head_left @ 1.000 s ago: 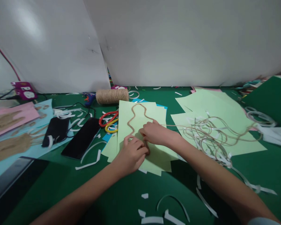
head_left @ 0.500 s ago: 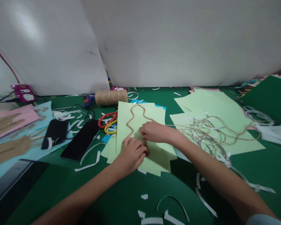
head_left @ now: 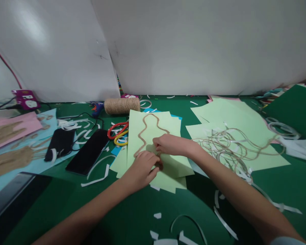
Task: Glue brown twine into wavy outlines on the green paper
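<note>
A brown twine outline (head_left: 142, 136) lies on a pale green paper sheet (head_left: 135, 122), rounded at the top and wavy down its sides. My left hand (head_left: 141, 166) rests low on this sheet, its bent fingers closed over the twine's lower part. Just above and to the right, my right hand (head_left: 165, 144) is closed in a pinch on the twine, its fingertips pointing down at the paper. Both hands cover part of the outline. More loose twine (head_left: 234, 144) lies tangled to the right.
A twine spool (head_left: 121, 106) lies behind the sheet, with red-and-yellow-handled scissors (head_left: 121, 137) at its left edge. Two phones (head_left: 88, 153) and pink and blue papers (head_left: 44, 136) are further left. Paper strips (head_left: 225, 223) litter the green table; more green sheets (head_left: 226, 109) lie right.
My fingers have shifted slightly over the lower twine, and the right hand has moved a little lower. The view has shifted slightly; the outline keeps its shape.
</note>
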The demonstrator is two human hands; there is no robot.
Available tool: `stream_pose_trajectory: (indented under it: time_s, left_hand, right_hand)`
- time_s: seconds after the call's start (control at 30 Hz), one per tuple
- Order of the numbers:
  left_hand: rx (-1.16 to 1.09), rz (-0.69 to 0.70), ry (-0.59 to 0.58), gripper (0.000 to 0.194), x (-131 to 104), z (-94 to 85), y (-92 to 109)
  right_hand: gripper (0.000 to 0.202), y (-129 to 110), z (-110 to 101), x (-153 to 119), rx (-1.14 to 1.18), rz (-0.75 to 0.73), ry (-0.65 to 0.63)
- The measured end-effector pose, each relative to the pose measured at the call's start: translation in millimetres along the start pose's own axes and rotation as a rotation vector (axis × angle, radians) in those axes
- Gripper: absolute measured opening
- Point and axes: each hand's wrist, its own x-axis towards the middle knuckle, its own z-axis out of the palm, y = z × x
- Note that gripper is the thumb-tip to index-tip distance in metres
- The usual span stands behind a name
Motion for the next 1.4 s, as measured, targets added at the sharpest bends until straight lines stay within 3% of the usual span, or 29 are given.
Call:
stream_pose_trajectory:
  time_s: [0.3,0.6,0.83,1.13,1.4]
  left_hand:
    - [-0.051,0.016,0.024,0.006,-1.7,-1.4,1.5]
    - [-0.034,0.041,0.022,0.007,-1.7,0.9,-0.4]
    - [-0.081,0.067,0.031,0.007,-1.5,-0.6,-3.6]
    - [0.038,0.088,0.170,0.005,-6.3,5.4,-3.4]
    - [0.145,0.102,0.219,0.005,-5.8,2.2,-1.2]
  right_hand:
    - [0.010,1.1,-0.3,0.3,0.011,0.015,0.005]
    - [0.005,10.7,-24.8,-13.5,0.228,-0.010,-0.135]
    - [0.007,14.4,-28.3,-14.9,0.252,-0.036,-0.168]
    - [0.010,20.1,-30.5,-17.3,0.257,-0.056,-0.212]
    - [0.012,23.4,-34.9,-19.8,0.307,-0.086,-0.270]
